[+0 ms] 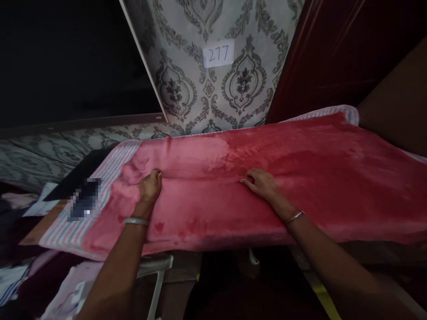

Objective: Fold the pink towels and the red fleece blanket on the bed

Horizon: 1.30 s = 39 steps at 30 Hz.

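Note:
A red plush blanket (207, 213) with paler pink patches lies spread over a long surface in front of me. My left hand (150, 184), a bangle at its wrist, is closed with thumb and fingers pinching the blanket left of the middle. Farther right, my right hand (262, 182) pinches the same blanket between thumb and curled fingers; it wears a thin bangle too. A straight crease in the plush runs from one hand to the other. Wrinkles gather by the blanket's left end.
Under the blanket, a striped cloth (63, 235) shows along the left and back edges. A dark, pixelated object (85, 200) rests on it. Behind are a patterned wall (207, 98), a paper marked 277 (218, 53), a large dark screen (73, 62) and a dark red panel (320, 58).

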Each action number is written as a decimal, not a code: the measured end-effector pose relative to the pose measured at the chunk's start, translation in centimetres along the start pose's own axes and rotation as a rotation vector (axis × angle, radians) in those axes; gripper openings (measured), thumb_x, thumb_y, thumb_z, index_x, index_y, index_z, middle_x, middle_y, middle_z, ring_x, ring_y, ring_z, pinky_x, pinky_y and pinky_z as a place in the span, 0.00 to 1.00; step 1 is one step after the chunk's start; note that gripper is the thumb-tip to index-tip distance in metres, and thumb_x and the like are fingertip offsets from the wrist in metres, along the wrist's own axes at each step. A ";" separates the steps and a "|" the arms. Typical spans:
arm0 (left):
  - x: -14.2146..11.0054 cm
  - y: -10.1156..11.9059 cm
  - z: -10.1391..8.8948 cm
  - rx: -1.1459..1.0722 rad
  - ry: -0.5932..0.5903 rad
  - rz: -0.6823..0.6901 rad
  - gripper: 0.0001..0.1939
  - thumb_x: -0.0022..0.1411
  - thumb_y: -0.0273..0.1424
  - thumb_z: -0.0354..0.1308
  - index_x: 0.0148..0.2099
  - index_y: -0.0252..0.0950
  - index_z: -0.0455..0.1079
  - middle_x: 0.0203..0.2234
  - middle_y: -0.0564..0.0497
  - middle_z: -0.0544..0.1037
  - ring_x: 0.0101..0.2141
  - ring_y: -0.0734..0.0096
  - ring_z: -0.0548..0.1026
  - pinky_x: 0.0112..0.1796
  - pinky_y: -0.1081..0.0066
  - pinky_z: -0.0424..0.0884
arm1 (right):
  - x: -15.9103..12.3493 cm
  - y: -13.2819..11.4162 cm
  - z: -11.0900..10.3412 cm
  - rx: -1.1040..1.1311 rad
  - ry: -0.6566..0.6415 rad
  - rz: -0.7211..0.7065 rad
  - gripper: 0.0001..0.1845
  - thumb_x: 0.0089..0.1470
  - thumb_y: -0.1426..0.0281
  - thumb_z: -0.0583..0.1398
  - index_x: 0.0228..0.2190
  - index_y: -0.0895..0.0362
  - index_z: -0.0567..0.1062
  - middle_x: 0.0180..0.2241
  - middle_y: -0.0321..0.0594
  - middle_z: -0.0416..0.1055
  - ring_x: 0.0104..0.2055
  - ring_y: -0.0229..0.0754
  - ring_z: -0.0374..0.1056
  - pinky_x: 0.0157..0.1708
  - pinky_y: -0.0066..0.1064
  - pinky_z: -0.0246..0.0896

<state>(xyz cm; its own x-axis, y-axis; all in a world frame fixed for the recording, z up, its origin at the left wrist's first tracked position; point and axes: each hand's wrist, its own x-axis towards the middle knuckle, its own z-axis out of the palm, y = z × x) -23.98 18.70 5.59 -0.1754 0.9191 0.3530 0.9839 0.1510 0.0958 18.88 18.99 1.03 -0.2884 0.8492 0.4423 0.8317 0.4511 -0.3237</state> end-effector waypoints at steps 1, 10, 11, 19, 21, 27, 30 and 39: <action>-0.1 0.1 -0.1 0.009 -0.007 0.000 0.18 0.72 0.34 0.43 0.52 0.35 0.72 0.31 0.43 0.82 0.33 0.58 0.80 0.29 0.69 0.59 | -0.1 0.0 0.0 -0.007 0.029 -0.002 0.24 0.66 0.51 0.53 0.27 0.53 0.73 0.29 0.45 0.74 0.34 0.46 0.68 0.33 0.34 0.56; -0.8 0.4 -0.1 0.090 -0.049 0.062 0.17 0.74 0.33 0.43 0.48 0.33 0.73 0.36 0.38 0.81 0.40 0.56 0.79 0.34 0.66 0.64 | -0.3 0.4 0.9 0.019 0.036 0.041 0.26 0.67 0.50 0.51 0.26 0.53 0.71 0.30 0.46 0.75 0.34 0.48 0.69 0.32 0.35 0.57; -0.8 0.4 0.0 0.094 -0.056 0.069 0.17 0.74 0.33 0.44 0.46 0.33 0.74 0.37 0.38 0.81 0.40 0.56 0.79 0.35 0.66 0.65 | -0.2 0.5 0.9 0.026 0.028 0.051 0.26 0.66 0.49 0.50 0.26 0.53 0.71 0.30 0.46 0.75 0.34 0.48 0.69 0.31 0.35 0.56; -1.2 0.1 0.2 0.108 -0.090 0.087 0.16 0.75 0.36 0.47 0.45 0.35 0.74 0.41 0.37 0.81 0.45 0.57 0.78 0.42 0.65 0.66 | -0.2 0.5 0.9 0.101 0.024 0.104 0.34 0.62 0.39 0.46 0.23 0.52 0.71 0.25 0.45 0.72 0.29 0.47 0.67 0.27 0.35 0.53; -1.1 0.0 0.2 0.102 -0.102 0.086 0.17 0.75 0.36 0.46 0.45 0.35 0.74 0.40 0.38 0.81 0.43 0.58 0.78 0.40 0.65 0.66 | -0.2 0.6 0.9 0.120 0.012 0.128 0.35 0.60 0.37 0.46 0.23 0.52 0.71 0.25 0.44 0.71 0.28 0.47 0.66 0.26 0.35 0.53; -0.7 -0.7 -0.7 0.052 -0.127 0.131 0.17 0.75 0.39 0.47 0.44 0.35 0.74 0.39 0.39 0.82 0.43 0.58 0.79 0.41 0.65 0.67 | -0.4 0.7 1.1 0.156 0.019 0.148 0.37 0.55 0.33 0.46 0.21 0.51 0.69 0.22 0.44 0.70 0.25 0.48 0.65 0.24 0.36 0.51; -0.9 -1.3 -1.1 0.038 -0.126 0.135 0.16 0.75 0.39 0.48 0.44 0.35 0.75 0.41 0.39 0.82 0.45 0.58 0.80 0.43 0.66 0.67 | -0.4 0.7 1.1 0.155 0.013 0.164 0.37 0.55 0.33 0.47 0.21 0.51 0.70 0.22 0.44 0.71 0.25 0.48 0.65 0.23 0.35 0.50; -0.2 -1.6 -1.1 0.048 -0.099 0.089 0.19 0.75 0.38 0.45 0.43 0.35 0.75 0.40 0.38 0.83 0.42 0.57 0.80 0.39 0.66 0.66 | -0.1 -0.1 0.4 0.156 0.051 0.186 0.39 0.55 0.32 0.45 0.22 0.52 0.71 0.23 0.44 0.72 0.26 0.46 0.65 0.25 0.34 0.50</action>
<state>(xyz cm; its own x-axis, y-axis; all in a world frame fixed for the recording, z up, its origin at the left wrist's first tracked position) -25.60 17.89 6.40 -0.0849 0.9608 0.2641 0.9964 0.0818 0.0228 18.60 18.93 0.69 -0.1096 0.9085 0.4032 0.7839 0.3284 -0.5269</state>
